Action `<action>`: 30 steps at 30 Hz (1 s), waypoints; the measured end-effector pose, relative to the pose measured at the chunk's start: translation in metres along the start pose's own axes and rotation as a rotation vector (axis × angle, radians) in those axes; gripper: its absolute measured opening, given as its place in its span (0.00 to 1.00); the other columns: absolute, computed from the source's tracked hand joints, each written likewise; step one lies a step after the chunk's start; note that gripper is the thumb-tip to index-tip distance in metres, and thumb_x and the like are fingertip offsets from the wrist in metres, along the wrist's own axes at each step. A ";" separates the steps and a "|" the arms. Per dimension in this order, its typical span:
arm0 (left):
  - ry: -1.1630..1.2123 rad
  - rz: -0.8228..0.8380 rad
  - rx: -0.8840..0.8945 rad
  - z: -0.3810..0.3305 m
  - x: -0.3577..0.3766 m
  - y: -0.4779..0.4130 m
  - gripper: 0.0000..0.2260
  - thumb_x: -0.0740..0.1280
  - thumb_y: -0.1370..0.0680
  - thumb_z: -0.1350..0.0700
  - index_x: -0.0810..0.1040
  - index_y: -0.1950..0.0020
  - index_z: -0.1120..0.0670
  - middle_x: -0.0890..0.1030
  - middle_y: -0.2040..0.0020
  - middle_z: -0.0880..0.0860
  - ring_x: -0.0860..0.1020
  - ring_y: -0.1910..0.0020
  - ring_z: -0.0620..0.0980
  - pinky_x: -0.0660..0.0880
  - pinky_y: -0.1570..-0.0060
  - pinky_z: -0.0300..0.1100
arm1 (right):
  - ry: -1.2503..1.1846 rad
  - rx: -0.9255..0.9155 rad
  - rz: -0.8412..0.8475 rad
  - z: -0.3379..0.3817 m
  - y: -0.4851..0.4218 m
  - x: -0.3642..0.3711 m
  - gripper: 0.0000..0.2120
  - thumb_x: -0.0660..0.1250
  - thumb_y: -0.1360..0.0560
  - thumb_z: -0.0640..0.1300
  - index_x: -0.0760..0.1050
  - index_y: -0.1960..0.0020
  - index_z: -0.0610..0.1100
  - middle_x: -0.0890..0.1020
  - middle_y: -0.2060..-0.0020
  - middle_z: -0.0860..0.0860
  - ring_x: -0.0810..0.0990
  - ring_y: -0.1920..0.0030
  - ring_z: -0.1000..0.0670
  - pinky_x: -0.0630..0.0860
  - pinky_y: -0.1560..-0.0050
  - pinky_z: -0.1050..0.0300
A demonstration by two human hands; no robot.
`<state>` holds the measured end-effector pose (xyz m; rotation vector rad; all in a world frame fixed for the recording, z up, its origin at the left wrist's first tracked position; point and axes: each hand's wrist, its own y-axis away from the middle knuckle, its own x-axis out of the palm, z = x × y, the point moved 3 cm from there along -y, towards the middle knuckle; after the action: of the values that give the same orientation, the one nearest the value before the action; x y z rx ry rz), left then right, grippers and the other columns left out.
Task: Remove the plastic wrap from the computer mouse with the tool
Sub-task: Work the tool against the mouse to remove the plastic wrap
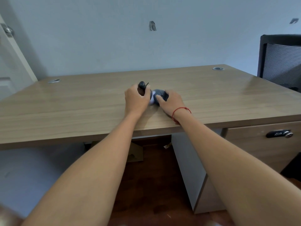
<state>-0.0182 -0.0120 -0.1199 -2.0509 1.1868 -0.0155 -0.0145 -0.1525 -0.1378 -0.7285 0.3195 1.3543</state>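
At centre of light wooden desk (81,103): dark grey computer mouse (158,93) in clear plastic wrap (152,101), right hand (171,101) fingers curled over it. Left hand (136,99) just beside, fist closed round dark-handled tool (142,85), thin tip upward.

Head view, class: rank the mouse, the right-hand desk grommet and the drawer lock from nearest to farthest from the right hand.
1. Mouse: under the right hand, mid-desk.
2. Drawer lock: lower right, on the drawer front.
3. Grommet: far right corner of the desk.
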 end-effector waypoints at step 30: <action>-0.019 -0.024 0.050 -0.006 -0.003 0.003 0.14 0.67 0.25 0.51 0.73 0.66 0.58 0.78 0.69 0.56 0.77 0.66 0.59 0.73 0.64 0.48 | -0.050 -0.050 0.015 0.005 0.006 -0.005 0.08 0.65 0.24 0.48 0.75 0.57 0.43 0.75 0.64 0.51 0.72 0.63 0.52 0.64 0.68 0.65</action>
<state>-0.0240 -0.0142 -0.1159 -2.0177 1.1392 -0.0364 -0.0225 -0.1525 -0.1330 -0.7344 0.2526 1.3968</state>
